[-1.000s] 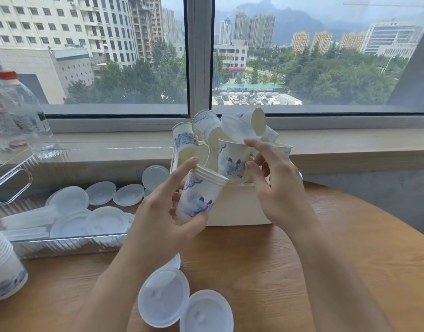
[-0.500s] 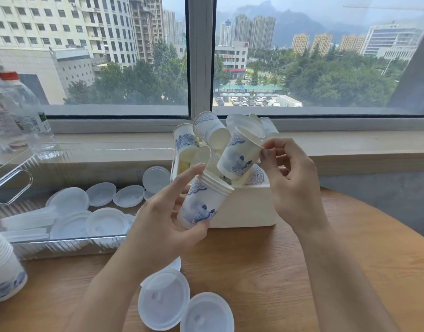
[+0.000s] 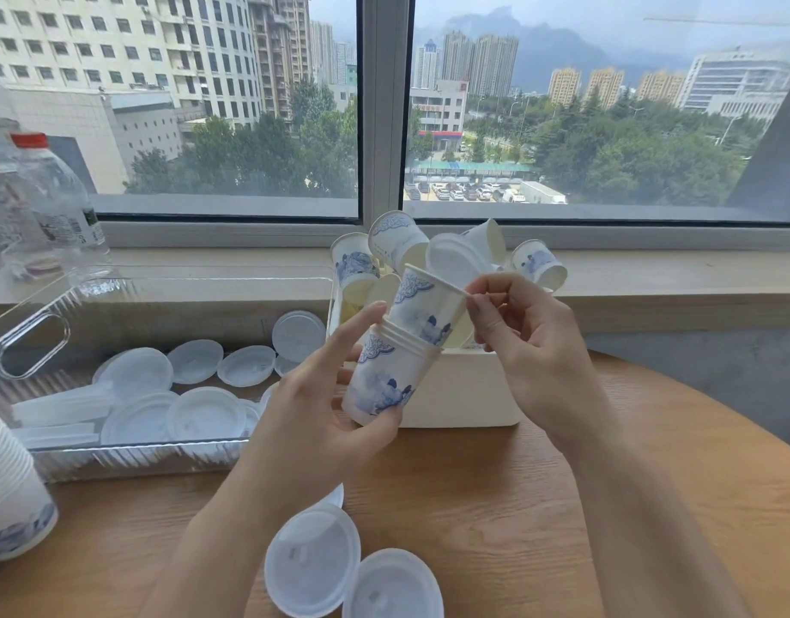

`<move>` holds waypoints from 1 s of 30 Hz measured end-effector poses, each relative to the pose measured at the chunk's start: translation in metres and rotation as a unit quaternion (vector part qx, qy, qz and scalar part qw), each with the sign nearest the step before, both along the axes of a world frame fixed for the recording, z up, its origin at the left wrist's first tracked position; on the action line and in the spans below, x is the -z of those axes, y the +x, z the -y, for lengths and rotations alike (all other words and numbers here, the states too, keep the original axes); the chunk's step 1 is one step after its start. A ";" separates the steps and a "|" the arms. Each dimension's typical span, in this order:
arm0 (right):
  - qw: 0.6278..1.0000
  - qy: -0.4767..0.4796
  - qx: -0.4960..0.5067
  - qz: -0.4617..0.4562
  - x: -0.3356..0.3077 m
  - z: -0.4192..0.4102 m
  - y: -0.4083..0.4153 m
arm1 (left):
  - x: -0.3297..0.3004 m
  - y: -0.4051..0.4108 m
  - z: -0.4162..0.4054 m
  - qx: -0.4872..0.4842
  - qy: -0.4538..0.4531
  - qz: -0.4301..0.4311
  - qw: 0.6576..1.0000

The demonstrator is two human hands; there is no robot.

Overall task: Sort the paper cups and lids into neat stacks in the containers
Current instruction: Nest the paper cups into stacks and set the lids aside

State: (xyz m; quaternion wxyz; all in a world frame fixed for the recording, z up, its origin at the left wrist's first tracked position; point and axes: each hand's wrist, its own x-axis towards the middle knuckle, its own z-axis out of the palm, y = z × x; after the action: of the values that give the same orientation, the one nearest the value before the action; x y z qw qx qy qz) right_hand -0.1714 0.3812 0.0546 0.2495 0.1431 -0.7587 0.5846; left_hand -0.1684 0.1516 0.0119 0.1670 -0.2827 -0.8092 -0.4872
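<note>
The left hand [image 3: 312,421] is gripping a short nested cup stack [image 3: 386,376] above the table; the right hand [image 3: 524,345] is pinching 1 paper cup [image 3: 422,305] by its rim, seating it. Next: pressing it down straight.

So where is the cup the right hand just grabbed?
The cup sits mid-frame in the head view, pinched at its rim by the right hand, its base entering the cup stack held by the left hand.
</note>
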 end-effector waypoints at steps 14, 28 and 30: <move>0.998 0.028 -0.036 0.051 0.004 -0.003 0.001 | 0.003 0.002 -0.006 0.015 0.022 0.014 1.000; 0.998 0.035 -0.020 0.042 0.005 -0.004 0.000 | 0.010 -0.003 -0.008 0.005 0.029 0.014 0.999; 0.998 0.033 -0.021 0.043 0.004 -0.003 0.000 | 0.010 -0.003 -0.008 0.007 0.027 0.014 1.000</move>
State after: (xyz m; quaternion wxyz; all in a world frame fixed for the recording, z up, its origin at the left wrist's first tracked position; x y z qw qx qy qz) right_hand -0.1710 0.3847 0.0504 0.1990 0.1423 -0.7846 0.5697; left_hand -0.1717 0.1601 0.0015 0.1604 -0.2769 -0.7961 -0.5136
